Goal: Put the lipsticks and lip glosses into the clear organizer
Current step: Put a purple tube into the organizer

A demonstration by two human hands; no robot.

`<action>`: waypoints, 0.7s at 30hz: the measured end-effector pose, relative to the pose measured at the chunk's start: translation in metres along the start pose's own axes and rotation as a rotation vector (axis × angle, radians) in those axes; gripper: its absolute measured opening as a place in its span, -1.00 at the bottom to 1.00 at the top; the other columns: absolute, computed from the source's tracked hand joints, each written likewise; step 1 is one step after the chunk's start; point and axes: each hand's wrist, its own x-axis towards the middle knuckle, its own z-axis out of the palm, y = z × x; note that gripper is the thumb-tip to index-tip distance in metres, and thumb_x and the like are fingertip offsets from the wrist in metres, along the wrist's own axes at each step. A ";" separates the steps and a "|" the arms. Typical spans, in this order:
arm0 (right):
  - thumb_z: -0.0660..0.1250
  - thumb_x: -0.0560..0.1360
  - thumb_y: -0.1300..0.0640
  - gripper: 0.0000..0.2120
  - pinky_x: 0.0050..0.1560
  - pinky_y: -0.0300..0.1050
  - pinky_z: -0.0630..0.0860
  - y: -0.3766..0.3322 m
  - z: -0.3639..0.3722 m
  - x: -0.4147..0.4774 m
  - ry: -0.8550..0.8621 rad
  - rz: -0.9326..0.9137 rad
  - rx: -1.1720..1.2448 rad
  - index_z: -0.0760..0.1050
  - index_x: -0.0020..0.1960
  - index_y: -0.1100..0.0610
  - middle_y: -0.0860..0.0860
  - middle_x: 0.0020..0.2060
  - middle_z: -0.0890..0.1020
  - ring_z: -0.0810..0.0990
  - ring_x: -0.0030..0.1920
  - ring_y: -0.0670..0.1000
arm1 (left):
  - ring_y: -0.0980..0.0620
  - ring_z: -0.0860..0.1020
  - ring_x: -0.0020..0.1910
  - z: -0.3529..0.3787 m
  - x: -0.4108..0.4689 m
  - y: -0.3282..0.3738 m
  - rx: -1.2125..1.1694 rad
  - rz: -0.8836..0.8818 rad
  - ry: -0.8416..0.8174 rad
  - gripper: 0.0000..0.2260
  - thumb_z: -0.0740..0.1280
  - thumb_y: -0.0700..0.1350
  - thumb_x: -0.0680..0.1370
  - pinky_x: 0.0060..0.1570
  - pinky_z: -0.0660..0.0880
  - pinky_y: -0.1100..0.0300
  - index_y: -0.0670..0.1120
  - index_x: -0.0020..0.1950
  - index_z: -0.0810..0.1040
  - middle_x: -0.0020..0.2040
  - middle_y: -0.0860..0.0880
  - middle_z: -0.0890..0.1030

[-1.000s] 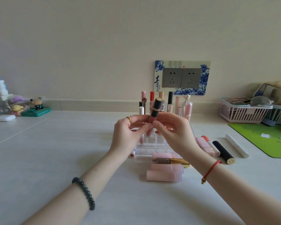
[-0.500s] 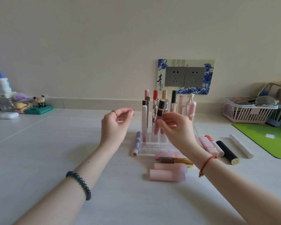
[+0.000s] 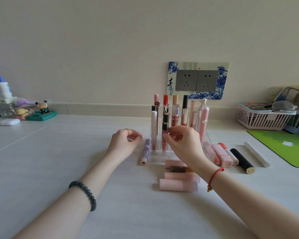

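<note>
Pale desk point(image 3: 59, 169) | your right hand point(image 3: 181, 144) pinches black-capped gloss point(image 3: 165, 128) upright, seating it in organizer point(image 3: 206, 137) slot | left hand point(image 3: 124, 144) at 9 o'clock, loosely curled, empty.

Tubes point(image 3: 178, 185) before organizer point(image 3: 154, 155)

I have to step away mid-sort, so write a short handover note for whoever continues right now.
Left hand: loosely curled, holding nothing, just left of the clear organizer.
Right hand: fingertips on the black-capped lip gloss, which stands upright in a slot near the organizer's front.
Done: about a dozen tubes stand in the organizer.
Left: lilac tube lying at its left, pink tubes in front, and the black tube, white stick and pink pieces at its right.
</note>
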 end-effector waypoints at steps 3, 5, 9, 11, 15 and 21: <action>0.34 0.43 0.16 -0.84 -0.09 -0.35 0.47 0.001 0.000 0.000 -0.001 0.006 -0.001 0.59 -0.01 0.15 -0.09 -0.28 0.58 0.54 -0.25 -0.19 | 0.06 0.55 -0.23 0.001 -0.001 -0.002 0.088 -0.005 -0.030 -0.92 0.33 -0.15 0.46 -0.26 0.39 0.44 -0.04 -0.12 0.62 -0.18 -0.02 0.65; 0.34 0.43 0.15 -0.84 -0.15 -0.42 0.44 0.001 0.000 0.001 -0.003 0.009 -0.005 0.59 -0.01 0.14 -0.09 -0.28 0.57 0.52 -0.26 -0.22 | 0.10 0.53 -0.24 0.001 -0.002 -0.003 0.137 -0.009 -0.047 -0.92 0.33 -0.12 0.46 -0.27 0.37 0.43 -0.03 -0.12 0.62 -0.17 -0.01 0.64; 0.33 0.43 0.13 -0.85 -0.13 -0.34 0.47 0.001 0.002 0.002 0.002 0.016 -0.024 0.59 -0.03 0.13 -0.08 -0.29 0.58 0.53 -0.26 -0.17 | 0.08 0.54 -0.18 0.001 -0.003 -0.002 0.246 -0.004 -0.084 -0.88 0.33 -0.08 0.45 -0.15 0.38 0.30 -0.05 -0.08 0.61 -0.20 0.04 0.60; 0.33 0.43 0.13 -0.85 -0.12 -0.32 0.48 0.001 0.002 0.002 -0.003 0.015 -0.026 0.58 -0.03 0.13 -0.07 -0.28 0.58 0.54 -0.25 -0.15 | 0.06 0.54 -0.16 0.000 -0.005 -0.001 0.282 -0.010 -0.097 -0.87 0.32 -0.07 0.45 -0.11 0.41 0.27 -0.05 -0.07 0.61 -0.23 0.06 0.58; 0.33 0.44 0.13 -0.84 -0.18 -0.40 0.43 0.002 0.002 0.003 -0.009 0.007 -0.030 0.58 -0.02 0.14 -0.08 -0.28 0.57 0.50 -0.28 -0.20 | 0.04 0.54 -0.13 -0.002 -0.007 0.006 0.344 -0.016 -0.126 -0.85 0.30 -0.06 0.45 -0.09 0.44 0.25 -0.06 -0.08 0.61 -0.23 0.06 0.56; 0.32 0.45 0.14 -0.82 -0.26 -0.48 0.37 0.003 0.002 0.002 -0.022 0.001 -0.030 0.57 0.02 0.16 -0.08 -0.25 0.55 0.47 -0.29 -0.23 | -0.04 0.55 0.00 -0.005 -0.012 0.018 0.444 -0.055 -0.212 -0.79 0.26 0.00 0.44 0.03 0.49 0.16 -0.04 -0.01 0.57 -0.01 -0.07 0.60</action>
